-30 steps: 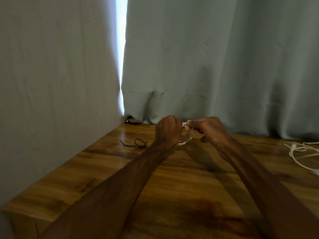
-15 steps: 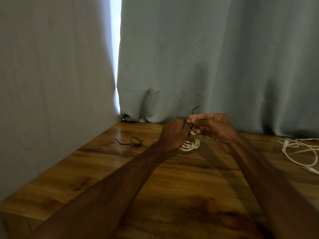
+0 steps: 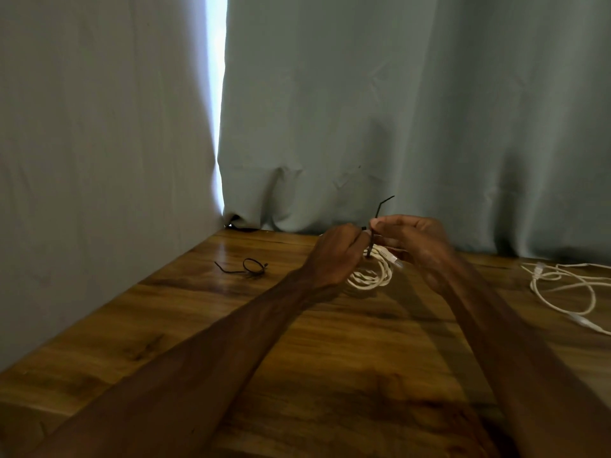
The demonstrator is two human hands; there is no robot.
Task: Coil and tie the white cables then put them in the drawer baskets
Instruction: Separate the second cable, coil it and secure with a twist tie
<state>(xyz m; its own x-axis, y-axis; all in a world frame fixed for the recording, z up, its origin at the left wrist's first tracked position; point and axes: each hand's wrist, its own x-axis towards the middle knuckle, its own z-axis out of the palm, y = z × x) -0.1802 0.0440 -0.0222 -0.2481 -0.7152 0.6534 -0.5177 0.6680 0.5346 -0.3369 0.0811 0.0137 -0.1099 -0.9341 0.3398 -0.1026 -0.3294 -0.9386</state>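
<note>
A coiled white cable (image 3: pixel 372 276) hangs just above the wooden table (image 3: pixel 297 342) between my hands. A thin black tie (image 3: pixel 378 213) wraps the coil's top, and its free end sticks up past my fingers. My left hand (image 3: pixel 334 252) grips the coil and the tie's lower part. My right hand (image 3: pixel 410 239) pinches the tie close to the coil, with a white plug end showing under its fingers. A second white cable (image 3: pixel 562 282) lies loose and uncoiled at the table's right edge.
Another black tie (image 3: pixel 251 266), bent into a small loop, lies on the table left of my hands. Grey curtains (image 3: pixel 396 110) hang along the back and left sides, with a bright gap at the corner. No drawer or basket is in view.
The coil dropped lower below my hands and shows more loops. The black tie's end now stands up above my right fingers, and the hands sit closer together on it.
</note>
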